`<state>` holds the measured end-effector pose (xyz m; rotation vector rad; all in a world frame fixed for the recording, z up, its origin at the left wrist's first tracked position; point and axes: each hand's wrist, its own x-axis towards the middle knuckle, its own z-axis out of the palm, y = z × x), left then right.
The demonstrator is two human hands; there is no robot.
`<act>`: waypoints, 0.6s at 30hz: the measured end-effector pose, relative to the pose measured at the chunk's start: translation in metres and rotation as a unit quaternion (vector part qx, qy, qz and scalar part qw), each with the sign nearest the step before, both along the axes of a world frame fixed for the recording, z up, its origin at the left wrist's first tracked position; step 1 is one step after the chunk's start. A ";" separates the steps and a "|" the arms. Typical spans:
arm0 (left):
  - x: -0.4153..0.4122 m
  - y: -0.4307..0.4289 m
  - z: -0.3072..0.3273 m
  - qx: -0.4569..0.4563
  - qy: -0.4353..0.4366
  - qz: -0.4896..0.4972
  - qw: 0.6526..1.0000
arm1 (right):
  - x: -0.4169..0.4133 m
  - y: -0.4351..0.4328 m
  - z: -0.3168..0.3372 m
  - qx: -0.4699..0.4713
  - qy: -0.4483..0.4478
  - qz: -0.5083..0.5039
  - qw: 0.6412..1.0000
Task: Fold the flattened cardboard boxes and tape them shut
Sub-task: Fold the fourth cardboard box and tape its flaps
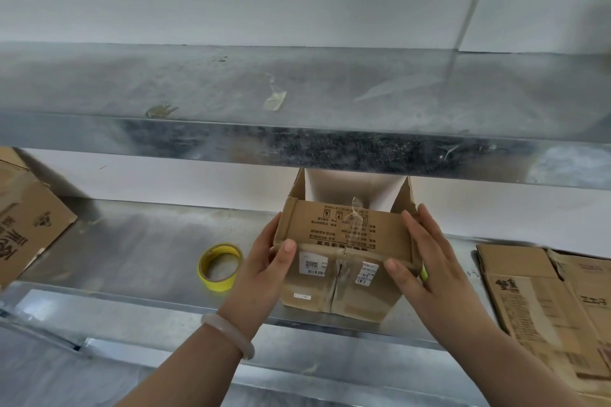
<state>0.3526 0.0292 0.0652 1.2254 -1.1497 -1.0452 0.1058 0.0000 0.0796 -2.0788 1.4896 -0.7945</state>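
So the person is standing at a galvanised metal rack, and the small brown cardboard box sits on the lower metal shelf, roughly in the middle, right at the near edge. It's clasped from both sides. The left hand has its thumb pressed on the near face and the rest of the fingers go round the left side out of sight. The right hand is grasping the right corner, thumb on the near face and fingers laid up along the right wall.

The near face of the box is two flaps meeting at a centre seam, with a few white printed labels stuck on. The top side has upside-down print and a crinkled bit of clear tape on it. At the far end, the flaps stand up open.

There's a pale bangle on the left wrist.

Just left of the box, near but not touching the left hand, a roll of yellow tape lies on the shelf. Far left there's a bigger brown printed carton, tilted. Over on the right is a stack of flattened cardboard boxes, lying flat.

The dusty upper metal shelf has a couple of crumpled tape scraps on it.
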 end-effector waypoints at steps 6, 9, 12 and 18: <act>0.062 0.014 -0.043 0.081 -0.168 0.023 0.982 | 0.007 0.019 0.017 -0.163 0.076 -0.031 0.983; 0.107 0.016 -0.082 0.086 -0.400 0.093 0.908 | 0.019 0.030 0.022 -0.225 0.069 -0.009 0.972; 0.137 0.009 -0.109 0.105 -0.547 0.048 0.829 | 0.038 0.040 0.022 -0.275 0.078 0.021 0.958; 0.146 0.001 -0.087 0.015 -0.612 0.009 0.790 | 0.096 0.056 0.019 -0.330 0.054 0.097 0.938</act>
